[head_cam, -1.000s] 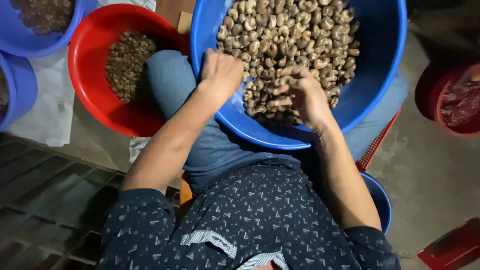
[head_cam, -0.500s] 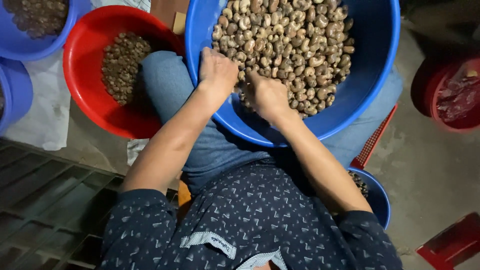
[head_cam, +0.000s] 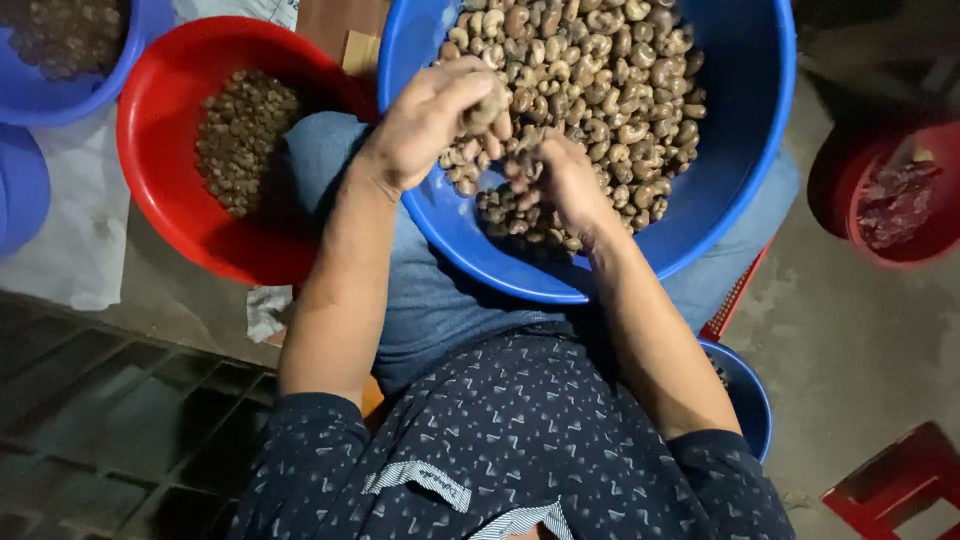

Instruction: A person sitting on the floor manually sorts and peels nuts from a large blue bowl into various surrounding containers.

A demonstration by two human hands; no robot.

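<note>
Both hands work over the blue basin [head_cam: 740, 150] near rim: left hand [head_cam: 430, 120] pinches a nut [head_cam: 488, 103], right hand [head_cam: 560, 180] clenched on nuts [head_cam: 590, 70] just beside.

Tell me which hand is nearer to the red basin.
Left. The left hand is over the near rim of the blue basin, just beside the red basin. The right hand is deeper over the nuts, farther away.

round red plastic basin [head_cam: 160, 215] holding small dark brown nuts [head_cam: 245, 135], landmark. left of it: two blue plastic tubs, upper [head_cam: 135, 45], lower [head_cam: 25, 190], on white cloth [head_cam: 65, 265]. below it: dark metal grating [head_cam: 100, 420]. far right of it: red bucket [head_cam: 890, 200], small blue bowl [head_cam: 750, 400], red plastic stool [head_cam: 900, 485].
</note>
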